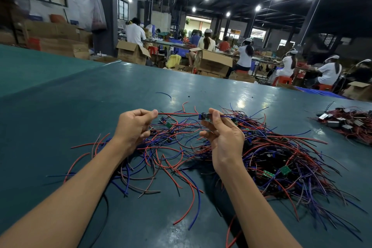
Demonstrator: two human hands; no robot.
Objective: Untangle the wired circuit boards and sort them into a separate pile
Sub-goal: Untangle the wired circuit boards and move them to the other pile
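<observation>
1. Above the middle of the green table (60,106), both hands are raised a little over the heap of wires.
2. The left hand (134,125) pinches the end of the red and black wires (177,114) between thumb and forefinger; its other fingers are curled in.
3. The right hand (223,137) pinches a small circuit board (203,117) between thumb and fingertips, and the same wires run straight from this board to the left hand.
4. Blue wires leave the board on its right side and go down into the tangled pile (271,153), so the board is not free of it.
5. This pile lies under and to the right of the right hand; small green boards show among its red, blue and black wires.
6. Loose wires (151,157) are spread thinner under the left hand and towards the near edge, crossing below both forearms.
7. A separate pile (348,121) of wired parts lies at the far right, well apart from the tangle.
8. One single blue wire (164,94) lies alone, farther away on the table.
9. Beyond the table stand open cardboard boxes (213,62), red stools (281,80) and seated workers (247,52) at long benches.
</observation>
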